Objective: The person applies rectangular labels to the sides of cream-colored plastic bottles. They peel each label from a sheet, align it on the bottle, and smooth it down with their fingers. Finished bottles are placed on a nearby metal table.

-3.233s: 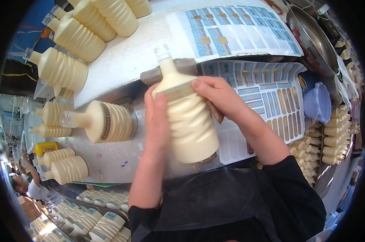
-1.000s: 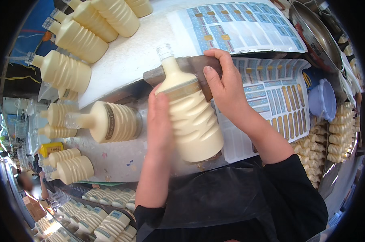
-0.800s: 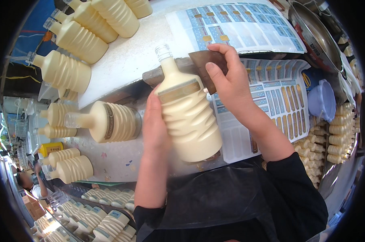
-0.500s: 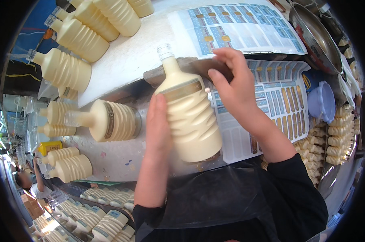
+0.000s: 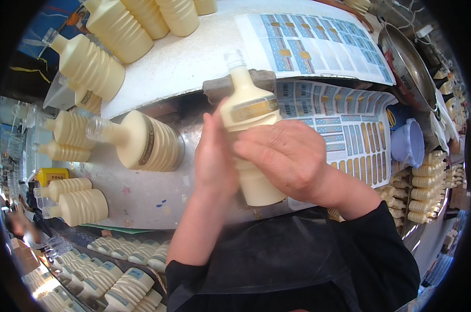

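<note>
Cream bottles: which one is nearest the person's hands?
The central cream bottle, neck over a grey block: only it has the left hand alongside and the right hand across its front.

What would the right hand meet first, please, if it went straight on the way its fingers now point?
Probably the left hand, beside the cream ridged bottle; depth is unclear, so the right hand might pass over it.

Beneath the right fingers (image 5: 256, 148), the bottle (image 5: 261, 190) looks smooth, ridged plastic; its neck (image 5: 235, 60), clear and glossy; its band (image 5: 256, 107), metallic-looking; ahead of the fingers, a rough, matt block (image 5: 215, 91); to their right, printed paper (image 5: 344, 136), a plastic bucket (image 5: 408, 144), a shiny metal pan (image 5: 416, 70).
</note>
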`<action>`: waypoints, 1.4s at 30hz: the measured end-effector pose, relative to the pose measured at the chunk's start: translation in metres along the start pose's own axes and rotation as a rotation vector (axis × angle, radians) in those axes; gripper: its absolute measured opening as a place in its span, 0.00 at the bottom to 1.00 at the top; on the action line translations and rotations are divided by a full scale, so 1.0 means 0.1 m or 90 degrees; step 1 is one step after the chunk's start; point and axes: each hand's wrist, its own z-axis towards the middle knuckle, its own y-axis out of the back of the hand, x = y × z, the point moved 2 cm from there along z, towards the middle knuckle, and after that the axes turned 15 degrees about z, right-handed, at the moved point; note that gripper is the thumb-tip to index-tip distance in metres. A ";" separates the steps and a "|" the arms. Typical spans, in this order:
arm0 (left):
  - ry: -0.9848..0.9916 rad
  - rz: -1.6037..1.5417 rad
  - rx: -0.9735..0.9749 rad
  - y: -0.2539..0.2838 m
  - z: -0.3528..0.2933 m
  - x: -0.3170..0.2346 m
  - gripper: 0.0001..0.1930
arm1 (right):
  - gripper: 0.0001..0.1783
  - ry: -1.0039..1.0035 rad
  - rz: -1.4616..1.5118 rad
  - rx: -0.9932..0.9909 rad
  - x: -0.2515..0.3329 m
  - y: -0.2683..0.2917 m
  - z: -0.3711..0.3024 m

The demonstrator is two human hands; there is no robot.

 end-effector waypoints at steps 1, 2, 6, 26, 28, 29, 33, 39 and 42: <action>0.005 -0.013 0.006 0.01 0.00 0.00 0.31 | 0.15 -0.015 0.007 0.011 0.02 0.00 0.02; 0.003 -0.052 0.027 0.01 -0.01 0.01 0.31 | 0.16 -0.002 -0.031 0.002 0.00 0.01 0.04; -0.024 -0.128 0.061 0.06 0.04 0.09 0.32 | 0.17 -0.025 -0.096 0.081 0.14 0.02 0.19; -0.011 -0.161 0.062 0.08 0.03 0.09 0.35 | 0.16 0.011 -0.085 0.133 0.18 -0.02 0.17; -0.034 -0.154 0.074 0.10 0.04 0.11 0.35 | 0.14 0.011 -0.041 0.152 0.19 -0.08 0.14; -0.024 -0.154 0.064 0.08 0.03 0.09 0.36 | 0.14 -0.071 0.013 0.092 0.14 -0.05 0.15; -0.012 -0.171 0.061 0.04 -0.01 0.05 0.37 | 0.11 -0.357 0.220 -0.159 -0.12 0.07 0.38; -0.009 -0.159 0.053 0.02 -0.04 0.03 0.37 | 0.17 0.004 -0.084 0.068 -0.03 0.05 0.28; -0.028 -0.156 0.073 0.02 -0.05 0.04 0.37 | 0.15 0.017 -0.062 0.142 0.13 -0.12 0.21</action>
